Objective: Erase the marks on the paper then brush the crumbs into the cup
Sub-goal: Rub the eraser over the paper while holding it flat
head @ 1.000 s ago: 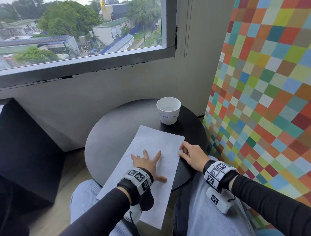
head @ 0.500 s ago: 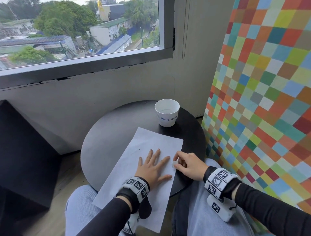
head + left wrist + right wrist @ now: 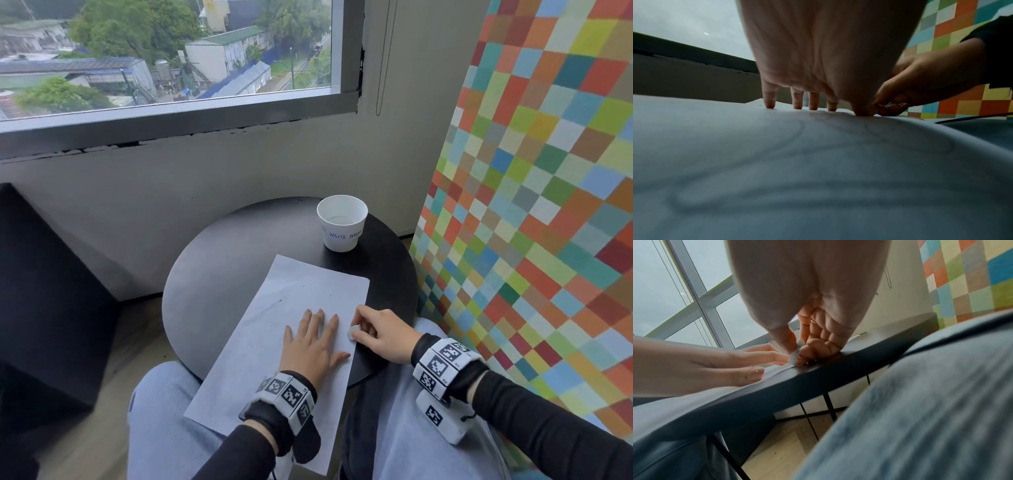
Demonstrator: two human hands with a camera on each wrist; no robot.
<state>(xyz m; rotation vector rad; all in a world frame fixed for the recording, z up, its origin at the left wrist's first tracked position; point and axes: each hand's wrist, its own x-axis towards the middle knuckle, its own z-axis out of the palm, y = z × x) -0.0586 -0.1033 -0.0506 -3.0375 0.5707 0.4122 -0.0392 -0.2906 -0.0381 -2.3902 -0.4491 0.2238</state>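
A white sheet of paper [image 3: 291, 308] lies slantwise on the round black table [image 3: 219, 260] and hangs over its near edge onto my lap. Small dark crumbs [image 3: 301, 291] dot its upper part. My left hand [image 3: 313, 337] lies flat on the paper with fingers spread, pressing it down. My right hand [image 3: 371, 330] pinches a small white eraser [image 3: 353, 332] at the paper's right edge, beside the left hand's fingers. In the right wrist view the eraser [image 3: 795, 352] sits between thumb and curled fingers. A white paper cup [image 3: 342, 222] marked "WASTE BASKET" stands upright beyond the paper.
A wall of coloured squares [image 3: 531, 205] stands close on the right. A dark block [image 3: 44, 291] sits left of the table. The window sill and wall run behind it. My knees in blue jeans [image 3: 404, 428] are under the table's near edge.
My left hand slid right across the paper toward the right hand. My right hand moved onto the paper's right edge with the eraser.
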